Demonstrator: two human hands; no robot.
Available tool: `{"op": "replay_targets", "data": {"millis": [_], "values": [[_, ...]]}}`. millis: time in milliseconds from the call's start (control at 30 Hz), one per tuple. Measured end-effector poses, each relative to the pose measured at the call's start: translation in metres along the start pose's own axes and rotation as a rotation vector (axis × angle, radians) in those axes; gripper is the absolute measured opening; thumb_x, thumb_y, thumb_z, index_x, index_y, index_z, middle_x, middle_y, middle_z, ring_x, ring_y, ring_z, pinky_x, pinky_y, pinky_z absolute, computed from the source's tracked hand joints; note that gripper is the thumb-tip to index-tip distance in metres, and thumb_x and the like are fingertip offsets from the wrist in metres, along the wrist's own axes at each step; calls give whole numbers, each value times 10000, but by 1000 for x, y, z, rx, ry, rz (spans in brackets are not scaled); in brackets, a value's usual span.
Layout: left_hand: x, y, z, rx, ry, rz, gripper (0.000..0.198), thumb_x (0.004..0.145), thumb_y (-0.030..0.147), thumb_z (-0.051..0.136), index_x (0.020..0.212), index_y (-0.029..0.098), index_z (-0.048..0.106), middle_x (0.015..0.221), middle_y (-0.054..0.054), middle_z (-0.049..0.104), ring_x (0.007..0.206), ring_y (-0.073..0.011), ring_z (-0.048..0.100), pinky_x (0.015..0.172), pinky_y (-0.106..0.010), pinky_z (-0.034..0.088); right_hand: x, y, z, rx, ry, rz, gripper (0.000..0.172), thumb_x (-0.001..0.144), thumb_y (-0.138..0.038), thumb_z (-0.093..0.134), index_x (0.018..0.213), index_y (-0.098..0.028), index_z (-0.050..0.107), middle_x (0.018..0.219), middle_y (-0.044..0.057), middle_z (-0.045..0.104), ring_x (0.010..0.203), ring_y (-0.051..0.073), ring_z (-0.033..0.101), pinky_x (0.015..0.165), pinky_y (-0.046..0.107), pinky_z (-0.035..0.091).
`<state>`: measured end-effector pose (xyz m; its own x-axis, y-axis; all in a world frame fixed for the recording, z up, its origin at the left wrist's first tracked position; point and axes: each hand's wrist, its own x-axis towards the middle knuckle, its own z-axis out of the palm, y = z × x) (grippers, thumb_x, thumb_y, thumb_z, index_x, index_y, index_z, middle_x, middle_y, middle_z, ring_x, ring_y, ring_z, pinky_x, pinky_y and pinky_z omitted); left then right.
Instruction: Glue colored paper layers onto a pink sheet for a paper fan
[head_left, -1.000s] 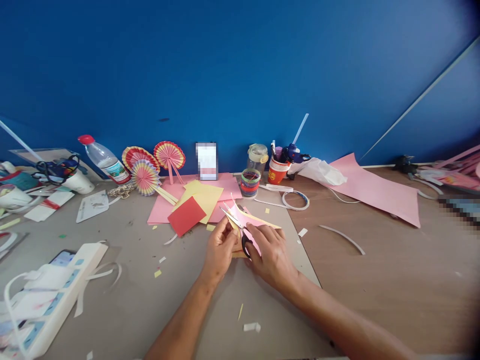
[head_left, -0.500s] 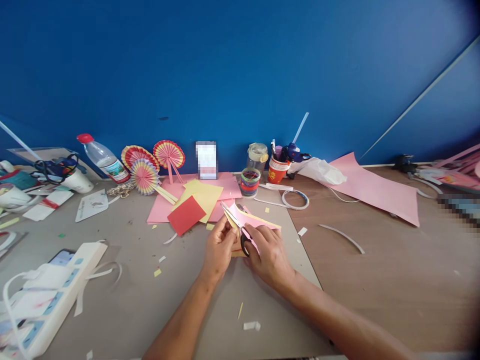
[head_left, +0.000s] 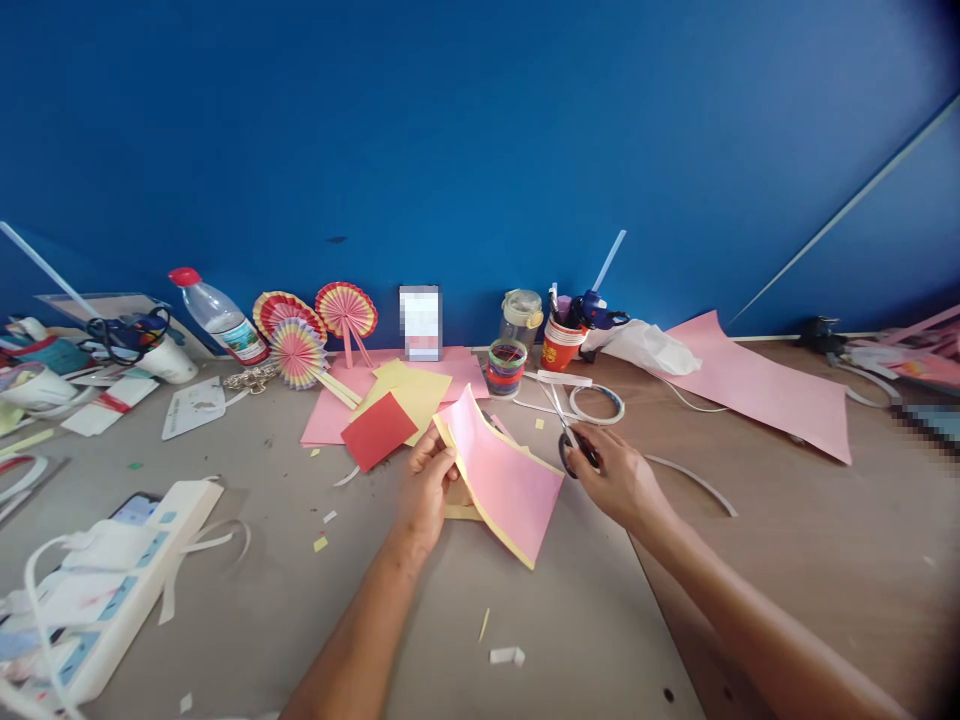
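My left hand [head_left: 427, 490] pinches the left edge of a pink sheet of paper with yellow borders [head_left: 506, 480]. The sheet bends and is tilted above the table. To its right, my right hand [head_left: 619, 470] grips a pair of scissors [head_left: 570, 432] by the black handles, blades pointing up and away, apart from the paper. Beyond my left hand lie a red paper rectangle [head_left: 379, 432] and yellow paper [head_left: 424, 400] on pink sheets [head_left: 322, 420]. A brownish-yellow piece [head_left: 461, 510] shows partly beneath the held sheet.
Folded paper fans [head_left: 345, 310] and a bottle [head_left: 225, 320] stand along the blue wall. A phone [head_left: 421, 322], a jar [head_left: 506, 368] and a red cup of pens [head_left: 562, 345] are farther right. A power strip [head_left: 142, 590] lies at left; a tape roll [head_left: 598, 403] sits behind my right hand.
My right hand has drawn the scissors away from the paper to the right. The pink and yellow sheet now hangs opened out from my left hand.
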<state>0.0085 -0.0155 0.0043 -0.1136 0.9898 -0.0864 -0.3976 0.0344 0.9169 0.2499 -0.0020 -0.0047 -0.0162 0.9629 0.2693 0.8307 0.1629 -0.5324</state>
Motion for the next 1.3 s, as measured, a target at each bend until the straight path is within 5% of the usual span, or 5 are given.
{"op": "replay_targets", "data": {"millis": [333, 533, 733, 1000, 1300], "values": [[4, 13, -5, -46, -25, -126, 226, 615, 283, 652, 808, 165, 656, 506, 75, 432, 444, -52, 302, 454, -192, 229, -1, 21, 5, -501, -222, -130, 275, 934, -363, 460, 937, -204, 685, 867, 88, 592, 658, 191, 579, 622, 310, 368], [4, 11, -6, 10, -17, -108, 165, 637, 284, 659, 750, 165, 640, 519, 69, 459, 451, -51, 343, 465, -194, 251, 16, -36, -2, -293, 19, -373, 316, 929, -224, 419, 1181, -168, 600, 910, 106, 600, 806, 217, 562, 710, 334, 391], [2, 10, -7, 110, 19, -12, 97, 708, 264, 633, 762, 184, 642, 556, 68, 442, 501, -62, 355, 494, -192, 276, 17, -97, 30, -240, -17, -784, 588, 815, -22, 400, 1357, -240, 467, 1049, 118, 548, 826, 222, 486, 743, 361, 391], [6, 9, -9, 201, 109, 52, 218, 726, 285, 612, 904, 177, 677, 639, 46, 540, 536, -77, 389, 522, -201, 307, 25, -55, 43, -160, 34, -551, 304, 859, -85, 447, 1081, -144, 647, 947, 127, 597, 858, 235, 531, 755, 366, 401], [4, 6, -6, 180, 140, 38, 172, 749, 299, 647, 890, 204, 626, 742, 38, 591, 618, -82, 491, 590, -204, 387, 21, -110, 45, 463, -146, -225, 103, 812, -219, 590, 902, -179, 616, 830, 37, 612, 716, 151, 557, 642, 275, 464]]}}
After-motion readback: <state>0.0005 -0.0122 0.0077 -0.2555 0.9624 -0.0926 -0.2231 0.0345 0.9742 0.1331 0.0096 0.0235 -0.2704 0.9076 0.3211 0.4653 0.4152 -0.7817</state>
